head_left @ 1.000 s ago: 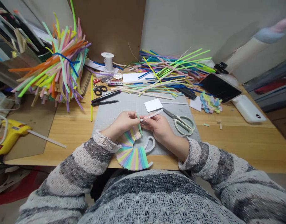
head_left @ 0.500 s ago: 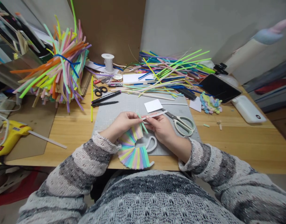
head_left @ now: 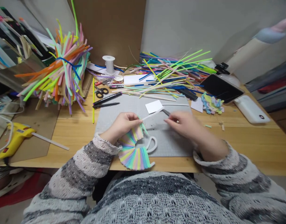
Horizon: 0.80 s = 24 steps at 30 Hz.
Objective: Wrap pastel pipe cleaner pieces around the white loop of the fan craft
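My left hand [head_left: 124, 125] is closed in a pinch on a curved, fan-like band of pastel pipe cleaners [head_left: 135, 158], near its upper end. From the same fingertips a white pipe cleaner [head_left: 153, 114] sticks out to the right, and a short mint-green one [head_left: 144, 127] points downward. A white loop [head_left: 153, 145] curls out beside the band. My right hand [head_left: 186, 124], somewhat blurred, is closed around the handles of the scissors [head_left: 166, 111]. Only part of the dark blades shows; the fingers and palm cover the handles.
A grey cutting mat [head_left: 173, 146] lies beneath the hands, with a white card [head_left: 154, 107] on it. Behind are loose pipe cleaners [head_left: 175, 70], pens [head_left: 107, 99] and small black scissors [head_left: 101, 92]. A yellow glue gun [head_left: 15, 138] and a tied bundle [head_left: 61, 68] stand left; a phone [head_left: 222, 88] lies right.
My right hand has let go of the white pipe cleaner, moved right and closed over the scissors' handles. The left hand keeps its pinch on the pipe-cleaner band.
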Available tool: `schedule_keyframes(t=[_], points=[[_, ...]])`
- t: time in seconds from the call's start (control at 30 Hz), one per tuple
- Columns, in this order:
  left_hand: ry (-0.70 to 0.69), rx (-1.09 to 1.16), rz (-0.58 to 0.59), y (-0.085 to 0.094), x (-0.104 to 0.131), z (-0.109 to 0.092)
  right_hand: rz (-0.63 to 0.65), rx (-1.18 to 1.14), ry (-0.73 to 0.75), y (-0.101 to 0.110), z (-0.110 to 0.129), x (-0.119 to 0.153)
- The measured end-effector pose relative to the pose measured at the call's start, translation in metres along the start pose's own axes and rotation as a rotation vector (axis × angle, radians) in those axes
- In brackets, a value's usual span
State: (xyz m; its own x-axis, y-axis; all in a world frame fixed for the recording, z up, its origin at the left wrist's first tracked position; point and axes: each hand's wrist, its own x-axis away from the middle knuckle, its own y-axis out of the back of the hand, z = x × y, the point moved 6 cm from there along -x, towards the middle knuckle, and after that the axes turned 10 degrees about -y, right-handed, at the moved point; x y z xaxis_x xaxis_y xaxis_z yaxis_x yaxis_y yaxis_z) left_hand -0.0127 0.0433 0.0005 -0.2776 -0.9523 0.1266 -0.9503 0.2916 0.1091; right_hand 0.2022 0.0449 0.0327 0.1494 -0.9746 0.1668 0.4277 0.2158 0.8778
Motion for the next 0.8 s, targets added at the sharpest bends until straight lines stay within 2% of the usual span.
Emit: schedule_keyframes(t=[0.07,0.1,0.17,0.27,0.43,0.6,0.67,0.8], points=[[-0.02,-0.05,-0.021,0.002,0.0,0.0,-0.12,0.277,-0.076,0.014,-0.021,0.004],[-0.031,-0.074,-0.028,0.002,-0.001,0.0,-0.118,0.345,-0.119,0.015,-0.031,0.006],[-0.056,-0.112,-0.039,0.003,-0.002,0.001,-0.093,0.349,-0.169,0.012,-0.049,0.009],[-0.072,-0.12,-0.054,0.004,-0.003,0.004,-0.087,0.24,-0.163,0.005,-0.066,0.013],[-0.018,-0.009,-0.039,0.004,-0.003,0.006,-0.073,0.305,-0.111,0.001,-0.072,0.015],[-0.006,0.053,-0.049,0.006,-0.001,0.001,-0.018,0.325,-0.184,0.006,-0.068,0.012],[-0.009,0.064,-0.076,0.007,-0.001,0.0,0.005,0.147,-0.213,0.011,-0.068,0.016],[0.003,0.119,-0.109,0.008,-0.002,0.001,0.118,-0.638,-0.237,0.011,-0.064,0.036]])
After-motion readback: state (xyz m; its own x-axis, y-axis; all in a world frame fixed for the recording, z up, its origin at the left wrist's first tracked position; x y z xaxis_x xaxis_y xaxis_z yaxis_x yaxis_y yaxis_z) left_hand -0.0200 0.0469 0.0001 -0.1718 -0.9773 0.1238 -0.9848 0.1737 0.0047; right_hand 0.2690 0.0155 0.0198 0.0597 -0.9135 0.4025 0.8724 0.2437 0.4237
